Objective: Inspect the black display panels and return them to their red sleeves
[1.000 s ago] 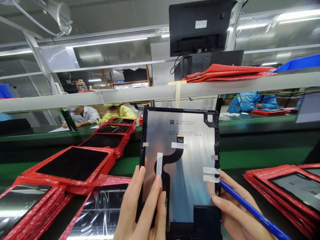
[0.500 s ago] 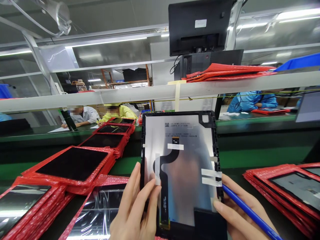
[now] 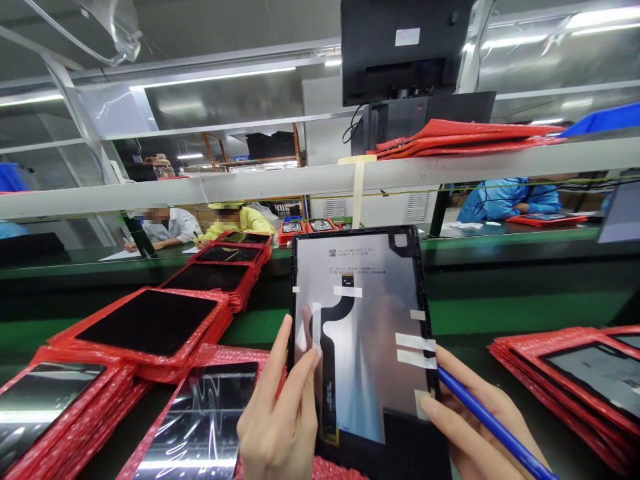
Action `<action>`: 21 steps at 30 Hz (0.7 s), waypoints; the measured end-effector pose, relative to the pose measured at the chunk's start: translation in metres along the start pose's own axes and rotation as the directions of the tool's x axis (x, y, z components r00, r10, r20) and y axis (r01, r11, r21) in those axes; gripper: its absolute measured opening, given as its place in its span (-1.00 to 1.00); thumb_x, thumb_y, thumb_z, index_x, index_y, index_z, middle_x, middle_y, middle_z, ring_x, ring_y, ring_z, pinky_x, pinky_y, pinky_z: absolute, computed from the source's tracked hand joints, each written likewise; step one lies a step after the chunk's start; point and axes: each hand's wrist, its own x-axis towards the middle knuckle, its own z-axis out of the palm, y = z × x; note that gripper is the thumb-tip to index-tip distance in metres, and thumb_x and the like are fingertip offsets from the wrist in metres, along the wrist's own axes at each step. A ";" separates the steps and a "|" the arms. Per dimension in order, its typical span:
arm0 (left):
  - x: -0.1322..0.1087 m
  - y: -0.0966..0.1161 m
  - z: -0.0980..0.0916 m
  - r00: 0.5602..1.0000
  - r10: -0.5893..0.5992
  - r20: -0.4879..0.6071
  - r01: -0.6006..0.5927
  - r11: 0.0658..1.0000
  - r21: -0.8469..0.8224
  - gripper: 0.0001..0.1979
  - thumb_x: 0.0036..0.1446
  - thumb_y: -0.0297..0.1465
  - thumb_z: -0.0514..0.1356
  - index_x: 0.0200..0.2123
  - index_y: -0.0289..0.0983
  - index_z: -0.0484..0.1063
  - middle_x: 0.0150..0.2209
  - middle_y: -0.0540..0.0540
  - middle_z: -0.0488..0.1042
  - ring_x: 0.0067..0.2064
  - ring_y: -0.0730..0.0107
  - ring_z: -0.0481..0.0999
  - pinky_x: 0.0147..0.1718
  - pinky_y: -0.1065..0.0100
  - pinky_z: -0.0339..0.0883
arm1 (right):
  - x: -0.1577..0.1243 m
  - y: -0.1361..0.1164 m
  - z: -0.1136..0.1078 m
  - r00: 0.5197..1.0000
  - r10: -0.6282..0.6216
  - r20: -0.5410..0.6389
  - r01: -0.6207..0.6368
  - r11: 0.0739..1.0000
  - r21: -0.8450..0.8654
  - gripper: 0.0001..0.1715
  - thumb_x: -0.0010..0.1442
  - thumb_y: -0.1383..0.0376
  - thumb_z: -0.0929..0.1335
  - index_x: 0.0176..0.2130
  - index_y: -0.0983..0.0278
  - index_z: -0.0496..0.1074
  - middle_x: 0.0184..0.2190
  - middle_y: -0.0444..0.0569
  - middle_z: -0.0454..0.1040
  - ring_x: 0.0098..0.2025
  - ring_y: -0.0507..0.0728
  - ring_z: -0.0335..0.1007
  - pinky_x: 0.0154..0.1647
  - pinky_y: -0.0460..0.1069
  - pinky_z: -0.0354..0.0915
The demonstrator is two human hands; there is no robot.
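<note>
Held up in front of me is a tablet screen panel point(image 3: 367, 327), its silvery back facing me inside a black frame. A black flex cable point(image 3: 330, 360) runs down that back, and strips of white tape point(image 3: 416, 342) lie at the right edge. My left hand point(image 3: 280, 413) grips the panel's left side, with a fingertip by the cable. Closed on the lower right edge, my right hand point(image 3: 475, 407) has its thumb on a tape piece. A blue pen point(image 3: 500, 427) also sits in that hand, slanting down to the right.
Red bubble-wrap sleeves with dark screens point(image 3: 150, 320) are stacked at left. Another red stack point(image 3: 565, 380) stands at right. A white shelf beam point(image 3: 250, 183) crosses ahead, bearing red sleeves point(image 3: 465, 137); a monitor point(image 3: 405, 53) is above. Other people point(image 3: 245, 223) sit beyond the green bench.
The panel has turned and tilted slightly, its upper right corner shifting left. My left hand has moved a little right with it, and more of the screen below shows.
</note>
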 end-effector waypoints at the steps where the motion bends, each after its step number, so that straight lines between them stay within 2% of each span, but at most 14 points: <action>1: 0.000 0.000 0.002 1.000 -0.011 -0.002 0.011 1.000 -0.003 -0.85 0.04 -0.59 0.31 -0.29 -0.31 0.58 -0.01 -0.30 0.55 -0.20 0.38 0.64 -0.19 0.49 0.39 | 0.000 0.001 0.000 1.000 0.000 0.001 0.000 1.000 0.002 -0.51 0.12 0.10 0.44 0.06 0.07 0.48 -0.12 -0.03 0.64 -0.15 0.21 0.59 -0.18 -0.07 0.49; 5: 0.001 -0.004 0.002 0.995 -0.066 0.079 0.075 0.990 -0.116 -0.85 0.11 -0.57 0.25 -0.23 -0.32 0.57 0.04 -0.29 0.52 -0.11 0.40 0.60 -0.07 0.52 0.32 | 0.000 0.002 0.000 1.000 0.012 -0.001 -0.012 0.998 0.058 -0.49 0.12 0.14 0.46 0.08 0.05 0.46 -0.12 -0.06 0.63 -0.15 0.19 0.58 -0.13 -0.06 0.48; 8: 0.002 -0.007 0.000 0.988 -0.025 0.154 0.051 0.985 -0.167 -0.84 0.15 -0.53 0.23 -0.20 -0.29 0.57 0.03 -0.25 0.53 -0.10 0.40 0.60 -0.04 0.52 0.32 | 0.000 0.001 0.000 0.999 0.035 -0.002 -0.035 0.996 0.084 -0.47 0.12 0.17 0.46 0.10 0.05 0.44 -0.13 -0.07 0.63 -0.17 0.18 0.58 -0.16 -0.06 0.48; 11: 0.001 -0.007 0.001 0.992 0.011 0.124 0.005 0.991 -0.132 -0.89 0.14 -0.53 0.24 -0.26 -0.29 0.57 -0.02 -0.24 0.56 -0.17 0.41 0.62 -0.10 0.50 0.35 | -0.001 0.000 0.000 0.999 0.036 -0.025 -0.034 0.997 0.074 -0.46 0.10 0.18 0.48 0.09 0.08 0.46 -0.15 -0.06 0.64 -0.21 0.17 0.58 -0.23 -0.07 0.49; 16: 0.001 -0.005 0.004 0.994 0.032 0.104 -0.023 0.996 -0.087 -0.88 0.11 -0.55 0.27 -0.26 -0.31 0.55 -0.03 -0.22 0.57 -0.20 0.41 0.62 -0.12 0.46 0.35 | 0.000 0.006 -0.003 0.994 0.032 -0.105 -0.024 0.996 0.081 -0.53 0.03 0.19 0.51 -0.02 0.02 0.53 -0.14 -0.10 0.64 -0.18 0.16 0.58 -0.21 -0.09 0.49; 19: 0.002 -0.007 0.000 0.989 0.016 0.148 0.007 0.988 -0.156 -0.85 0.09 -0.55 0.28 -0.23 -0.31 0.54 0.00 -0.21 0.55 -0.16 0.40 0.61 -0.13 0.47 0.37 | 0.002 0.007 -0.005 0.986 0.052 -0.160 -0.034 0.993 0.112 -0.56 -0.01 0.19 0.54 -0.08 -0.01 0.55 -0.10 -0.12 0.63 -0.11 0.18 0.57 -0.19 -0.09 0.50; 21: 0.003 -0.010 -0.004 0.978 0.024 0.207 0.019 0.979 -0.203 -0.84 0.10 -0.56 0.27 -0.21 -0.29 0.52 0.04 -0.19 0.53 -0.10 0.37 0.60 -0.09 0.46 0.37 | 0.003 0.005 -0.005 0.987 0.075 -0.140 -0.054 0.987 0.150 -0.57 -0.01 0.20 0.54 -0.09 -0.03 0.56 -0.10 -0.14 0.63 -0.08 0.18 0.56 -0.17 -0.09 0.49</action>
